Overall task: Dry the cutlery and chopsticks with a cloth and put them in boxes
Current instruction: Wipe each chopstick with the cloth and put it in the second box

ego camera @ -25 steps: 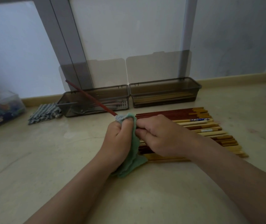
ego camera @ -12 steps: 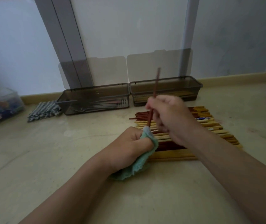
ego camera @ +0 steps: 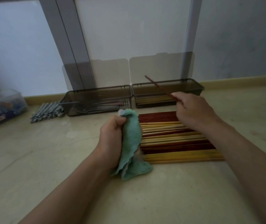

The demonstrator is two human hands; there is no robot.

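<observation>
Pinching a red chopstick over the right box, the right hand reaches forward; the left hand clenches a green cloth.

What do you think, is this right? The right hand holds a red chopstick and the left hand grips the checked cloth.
Not quite. In the head view the left hand grips the green cloth; the checked cloth lies untouched beside the left box. The right hand does hold a red chopstick.
</observation>
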